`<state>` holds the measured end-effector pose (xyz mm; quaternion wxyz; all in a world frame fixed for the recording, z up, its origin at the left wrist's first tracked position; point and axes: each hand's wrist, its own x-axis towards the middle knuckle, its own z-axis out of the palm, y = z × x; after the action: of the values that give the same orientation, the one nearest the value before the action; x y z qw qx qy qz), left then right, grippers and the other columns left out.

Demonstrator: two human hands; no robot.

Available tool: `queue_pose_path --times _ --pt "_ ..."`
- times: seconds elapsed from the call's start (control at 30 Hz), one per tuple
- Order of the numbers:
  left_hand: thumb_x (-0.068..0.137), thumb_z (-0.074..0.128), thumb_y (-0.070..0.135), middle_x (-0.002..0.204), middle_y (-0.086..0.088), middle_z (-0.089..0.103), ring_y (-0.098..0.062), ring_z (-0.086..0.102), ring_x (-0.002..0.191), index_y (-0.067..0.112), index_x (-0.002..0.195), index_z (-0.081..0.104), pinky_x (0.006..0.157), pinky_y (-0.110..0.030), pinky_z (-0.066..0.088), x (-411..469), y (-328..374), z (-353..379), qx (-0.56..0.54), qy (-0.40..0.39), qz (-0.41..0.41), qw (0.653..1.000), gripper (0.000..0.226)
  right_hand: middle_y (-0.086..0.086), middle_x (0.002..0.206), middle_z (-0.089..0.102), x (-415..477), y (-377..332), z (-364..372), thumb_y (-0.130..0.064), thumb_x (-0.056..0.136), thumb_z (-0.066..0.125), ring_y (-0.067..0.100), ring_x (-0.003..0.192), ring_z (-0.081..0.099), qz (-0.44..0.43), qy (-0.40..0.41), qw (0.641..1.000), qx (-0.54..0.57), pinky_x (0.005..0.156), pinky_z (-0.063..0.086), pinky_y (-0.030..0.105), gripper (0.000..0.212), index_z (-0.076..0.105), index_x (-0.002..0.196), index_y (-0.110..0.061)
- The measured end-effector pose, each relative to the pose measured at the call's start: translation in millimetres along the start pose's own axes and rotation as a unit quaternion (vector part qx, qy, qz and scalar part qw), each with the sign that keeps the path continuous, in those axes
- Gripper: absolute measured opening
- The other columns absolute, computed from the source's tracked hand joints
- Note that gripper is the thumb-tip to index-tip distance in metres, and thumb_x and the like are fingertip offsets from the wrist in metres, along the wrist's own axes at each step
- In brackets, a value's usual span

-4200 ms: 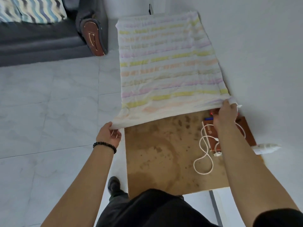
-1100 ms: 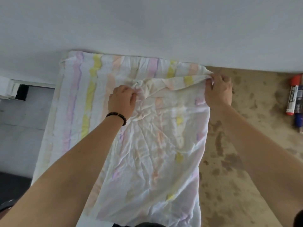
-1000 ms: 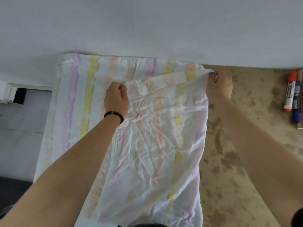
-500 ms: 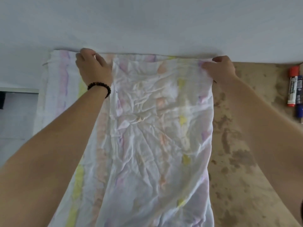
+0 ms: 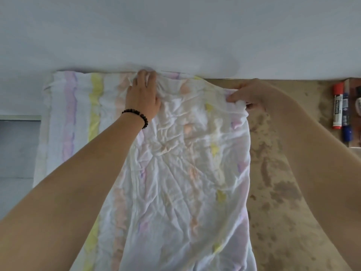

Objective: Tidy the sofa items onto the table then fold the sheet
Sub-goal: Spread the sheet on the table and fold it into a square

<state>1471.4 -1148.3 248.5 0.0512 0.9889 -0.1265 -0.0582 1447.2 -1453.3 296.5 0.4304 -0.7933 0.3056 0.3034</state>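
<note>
The white sheet (image 5: pixel 183 157) with pastel yellow, pink and purple stripes lies on the stained brown table (image 5: pixel 277 192), with a crumpled top layer folded over a flatter striped layer. My left hand (image 5: pixel 143 98), with a dark bead bracelet at the wrist, grips the top layer's far edge close to the wall. My right hand (image 5: pixel 248 96) pinches the far right corner of that layer between thumb and fingers, slightly nearer to me than the left hand.
A white wall (image 5: pixel 175 32) runs along the table's far edge. A red marker (image 5: pixel 337 108) and a blue marker (image 5: pixel 346 122) lie at the far right by a brown object. Grey floor (image 5: pixel 17 149) shows at the left.
My left hand has shifted right along the sheet's far edge, and my right hand has pulled its corner slightly toward me. The top layer's far edge now sags between them.
</note>
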Motion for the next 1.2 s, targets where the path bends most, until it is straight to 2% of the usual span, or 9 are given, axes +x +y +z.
queue_pose_path --times 0.13,0.3,0.4,0.5,0.6,0.73,0.93,1.07,1.2 --pt "0.094 0.051 0.019 0.117 -0.016 0.057 -0.036 0.059 0.093 0.012 0.132 0.044 0.068 -0.042 0.047 5 -7 -11 -0.029 -0.007 -0.006 1.0 0.039 0.0 0.085 0.061 -15 6 19 -0.012 0.079 0.059 0.02 0.078 0.056 -0.114 0.116 0.963 -0.213 0.053 0.039 0.022 0.012 0.067 0.087 -0.017" --pt "0.088 0.056 0.011 0.094 -0.014 0.063 -0.037 0.055 0.091 0.009 0.104 0.066 0.069 -0.042 0.041 -44 -16 -27 -0.05 0.106 0.002 0.993 0.019 0.006 0.092 0.055 -62 48 35 0.009 0.073 0.051 0.018 0.072 0.044 -0.333 0.334 0.86 -0.196 0.054 0.028 0.022 0.027 0.062 0.084 -0.013" --pt "0.084 0.062 0.011 0.081 -0.013 0.061 -0.036 0.054 0.08 0.01 0.094 0.067 0.064 -0.039 0.038 -109 -24 -27 -0.036 0.129 -0.004 0.991 0.011 0.011 0.089 0.056 -105 97 51 0.011 0.074 0.058 0.027 0.074 0.052 -0.381 0.366 0.812 -0.248 0.055 0.036 0.029 0.021 0.065 0.079 -0.008" --pt "0.083 0.066 0.014 0.077 -0.011 0.06 -0.034 0.054 0.078 0.011 0.088 0.065 0.064 -0.04 0.038 -175 -34 -15 0.0 0.059 0.012 0.998 0.006 0.012 0.103 0.058 -134 143 77 0.007 0.077 0.062 0.036 0.093 0.057 -0.301 0.232 0.864 -0.33 0.068 0.049 0.04 0.022 0.069 0.089 -0.01" --pt "0.084 0.062 0.011 0.073 -0.01 0.059 -0.032 0.053 0.075 0.009 0.081 0.063 0.064 -0.04 0.039 -216 -41 -4 0.017 -0.015 0.019 1.0 0.004 0.003 0.123 0.052 -151 163 99 0.0 0.077 0.058 0.027 0.121 0.046 -0.191 0.13 0.921 -0.313 0.097 0.041 0.038 0.031 0.066 0.1 -0.019" --pt "0.085 0.056 0.013 0.083 -0.012 0.06 -0.033 0.052 0.081 0.007 0.088 0.063 0.068 -0.042 0.04 -228 -44 -5 0.007 -0.045 -0.022 0.999 0.009 0.004 0.117 0.054 -161 150 111 -0.013 0.08 0.059 0.027 0.114 0.05 -0.176 0.17 0.931 -0.27 0.09 0.042 0.035 0.033 0.056 0.112 -0.019" --pt "0.092 0.053 0.006 0.122 -0.013 0.06 -0.036 0.057 0.094 0.006 0.122 0.055 0.067 -0.044 0.049 -190 -27 -18 -0.043 0.021 0.039 0.998 0.031 0.006 0.118 0.059 -153 141 121 -0.042 0.098 0.046 0.028 0.112 0.053 -0.152 0.21 0.944 -0.202 0.092 0.04 0.038 0.038 0.051 0.128 -0.018" --pt "0.098 0.048 0.014 0.088 -0.007 0.069 -0.029 0.053 0.082 0.011 0.105 0.062 0.062 -0.038 0.042 -162 -19 -21 -0.042 0.016 0.071 0.996 0.017 0.006 0.116 0.059 -148 149 118 -0.024 0.094 0.056 0.027 0.113 0.053 -0.158 0.204 0.935 -0.242 0.095 0.039 0.036 0.034 0.058 0.127 -0.019" --pt "0.093 0.051 0.011 0.099 -0.008 0.059 -0.028 0.051 0.096 0.019 0.119 0.059 0.07 -0.036 0.041 -148 -16 -19 0.013 -0.081 0.071 0.994 0.028 0.0 0.097 0.06 -149 149 112 -0.021 0.087 0.066 0.024 0.1 0.054 -0.157 0.223 0.929 -0.251 0.08 0.037 0.029 0.019 0.068 0.105 -0.024"
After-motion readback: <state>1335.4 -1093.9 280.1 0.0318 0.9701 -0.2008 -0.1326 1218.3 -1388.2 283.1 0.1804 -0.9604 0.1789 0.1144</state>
